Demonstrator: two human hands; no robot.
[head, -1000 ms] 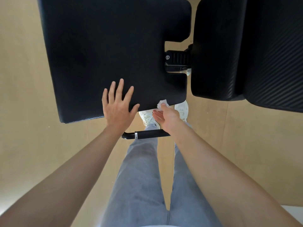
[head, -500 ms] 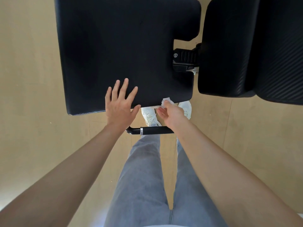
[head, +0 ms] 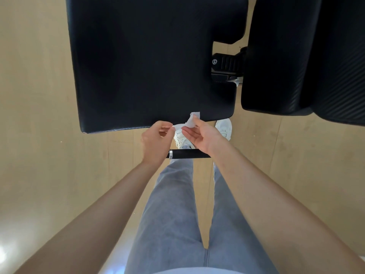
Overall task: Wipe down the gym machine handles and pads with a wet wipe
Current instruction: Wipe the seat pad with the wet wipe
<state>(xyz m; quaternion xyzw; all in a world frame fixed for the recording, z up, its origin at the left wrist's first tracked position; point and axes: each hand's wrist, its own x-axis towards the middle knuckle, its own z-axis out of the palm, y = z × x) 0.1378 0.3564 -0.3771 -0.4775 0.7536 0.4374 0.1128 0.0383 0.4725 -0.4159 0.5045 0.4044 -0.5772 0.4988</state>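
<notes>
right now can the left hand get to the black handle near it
Probably yes. The handle lies close by the left hand with nothing between them, though that hand is pinching one end of the wet wipe, which the right hand also holds.

Soft even daylight, a glare patch on the floor (head: pixel 6 252) at lower left, wide-angle stretching at edges.

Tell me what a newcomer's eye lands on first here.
The large black pad fills the top centre, with a second black pad at upper right. Just below the large pad's near edge, the left hand and right hand both pinch a small white wet wipe between them, over a black handle.
</notes>
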